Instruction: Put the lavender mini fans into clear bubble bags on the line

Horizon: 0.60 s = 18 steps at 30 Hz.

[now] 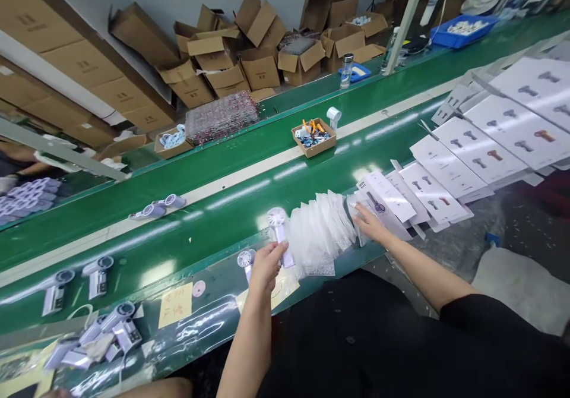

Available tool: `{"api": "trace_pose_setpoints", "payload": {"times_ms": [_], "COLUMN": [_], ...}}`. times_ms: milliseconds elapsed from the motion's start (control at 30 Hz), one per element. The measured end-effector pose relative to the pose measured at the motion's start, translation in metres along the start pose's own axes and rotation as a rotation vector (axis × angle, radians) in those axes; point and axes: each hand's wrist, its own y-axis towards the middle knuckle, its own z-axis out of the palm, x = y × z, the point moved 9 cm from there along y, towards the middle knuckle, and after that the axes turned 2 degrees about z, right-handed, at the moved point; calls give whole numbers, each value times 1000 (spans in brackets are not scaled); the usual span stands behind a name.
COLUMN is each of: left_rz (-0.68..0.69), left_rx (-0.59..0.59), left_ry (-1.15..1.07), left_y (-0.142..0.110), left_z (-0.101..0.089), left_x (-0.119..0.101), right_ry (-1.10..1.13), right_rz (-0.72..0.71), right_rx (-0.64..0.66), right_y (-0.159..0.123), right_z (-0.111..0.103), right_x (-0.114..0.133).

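Note:
My left hand (266,265) is closed round the handle of a small white hand-held fan (279,227), held upright at the near edge of the green conveyor belt (222,231). A second fan (246,261) lies just left of that hand. To the right sits a fanned pile of clear plastic bags (321,233). My right hand (371,224) rests flat with its fingers stretched out on the right end of the bags, beside a printed white box flat (386,196).
Stacks of printed white box flats (481,148) fill the right side. More fans (157,208) lie on the belt to the left, others (95,332) at the near left. A small cardboard tray of tools (313,136) stands mid-belt. Open cartons (258,53) pile behind.

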Motion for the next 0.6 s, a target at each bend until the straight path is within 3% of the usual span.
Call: {"api": "trace_pose_setpoints", "payload": {"times_ms": [133,233,333,400,500,600], "left_rz": [63,81,227,390,630,723], "left_rx": [331,447,532,526,482,565], "left_ry": [-150,-31,212,379,628,854], "left_y": [-14,-17,-19,-18,-15,-8], "left_z": [109,182,242,268,292,315], "left_x": [-45,-53,-48,-42,-28,2], "right_ry": [76,502,939,1018,982,959], "right_rz": [65,132,204,221,298,389], "right_rx": [-4,55,196,102,-70,-39], "right_y": [-3,-19,-39,-48,-64,-85], "right_z": [-24,-41,-48,-69,-101,-116], "right_x": [9,23,37,31,5,-19]}}
